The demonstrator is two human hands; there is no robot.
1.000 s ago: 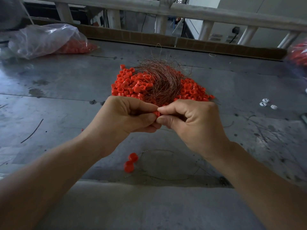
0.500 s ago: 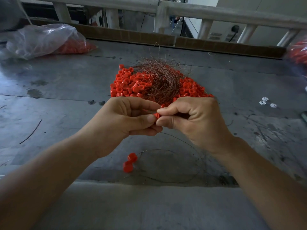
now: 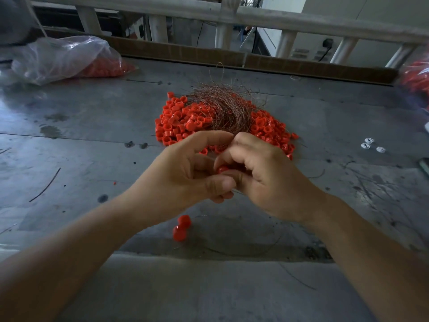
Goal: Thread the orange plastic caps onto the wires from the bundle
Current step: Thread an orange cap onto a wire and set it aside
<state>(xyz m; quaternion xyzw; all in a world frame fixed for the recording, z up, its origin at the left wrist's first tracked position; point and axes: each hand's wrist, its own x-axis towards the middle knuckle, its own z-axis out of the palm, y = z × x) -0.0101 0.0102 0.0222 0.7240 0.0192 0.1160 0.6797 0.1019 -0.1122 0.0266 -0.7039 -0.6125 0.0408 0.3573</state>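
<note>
Right hand (image 3: 267, 180) pinches orange cap (image 3: 222, 169); left hand (image 3: 181, 177) curled against it, grasp unclear. Cap pile (image 3: 176, 124), wire bundle (image 3: 232, 110) beyond.

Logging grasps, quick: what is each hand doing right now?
Left hand: fingers curled; whether they hold anything cannot be told.
Right hand: closed, pinching an orange cap.

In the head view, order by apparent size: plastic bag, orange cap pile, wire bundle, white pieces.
1. orange cap pile and plastic bag: these look alike, and the bag lies farther, so they are unranked.
2. wire bundle
3. white pieces
</note>
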